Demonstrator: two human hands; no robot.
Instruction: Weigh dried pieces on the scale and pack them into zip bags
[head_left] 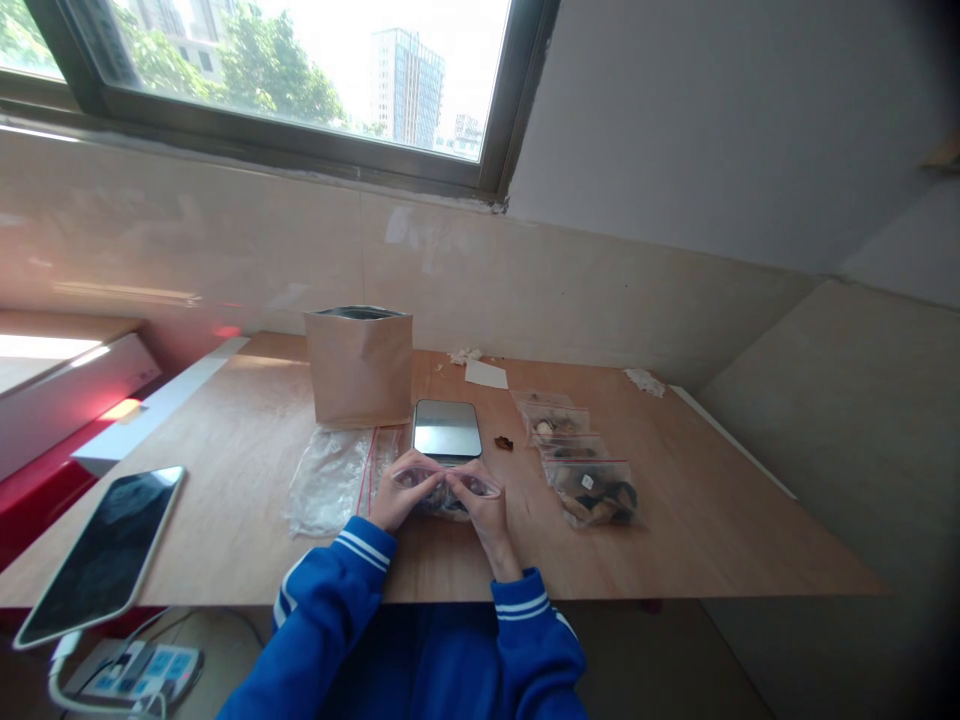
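Observation:
My left hand and my right hand meet at the table's front middle. Both pinch the top rim of a transparent zip bag, thumbs close together at its mouth. Dark pieces show in the bag below my fingers; their kind cannot be made out. Just beyond my hands lies a small digital scale with a shiny plate, its front partly hidden. Flat transparent zip bags with red seal lines lie left of my left hand. A small brown piece rests right of the scale.
A brown kraft pouch stands open-topped behind the flat bags. Several filled zip bags lie in a row at right. A white paper is at the back. A tablet with a cable overhangs the front left edge, above a power strip.

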